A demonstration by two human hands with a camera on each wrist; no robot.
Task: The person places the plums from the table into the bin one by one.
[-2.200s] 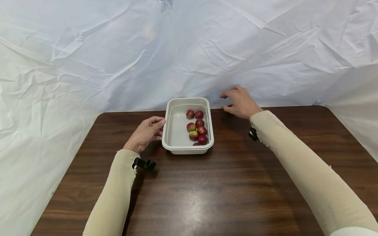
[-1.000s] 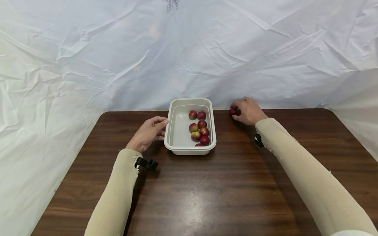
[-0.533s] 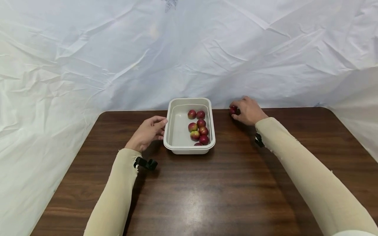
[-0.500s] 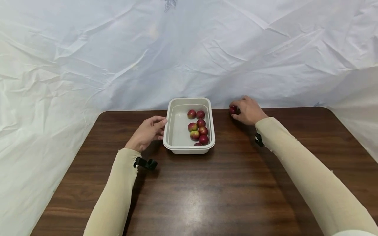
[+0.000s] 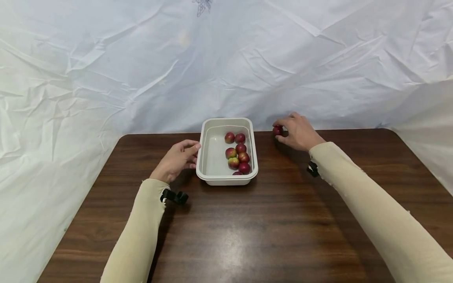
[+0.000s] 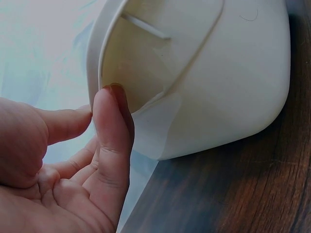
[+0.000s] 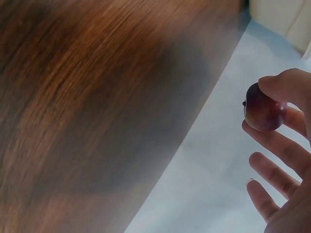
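A white rectangular tub (image 5: 209,157) stands at the back middle of the dark wooden table (image 5: 269,220), with several small red and green fruits (image 5: 238,153) along its right side. My left hand (image 5: 177,159) rests against the tub's left wall, thumb tip (image 6: 114,111) touching the rim (image 6: 97,58). My right hand (image 5: 299,131) is to the right of the tub near the table's back edge and pinches one small red fruit (image 5: 277,130) between thumb and fingertips. In the right wrist view that fruit (image 7: 262,109) is held up above the table.
A crumpled white sheet (image 5: 226,59) hangs behind the table and drapes down both sides. Bare dark wood (image 7: 87,111) stretches from the tub toward me.
My right hand came down onto a red fruit near the table's back edge, closed on it, and has now lifted it slightly and shifted it left. The left hand stayed at the tub.
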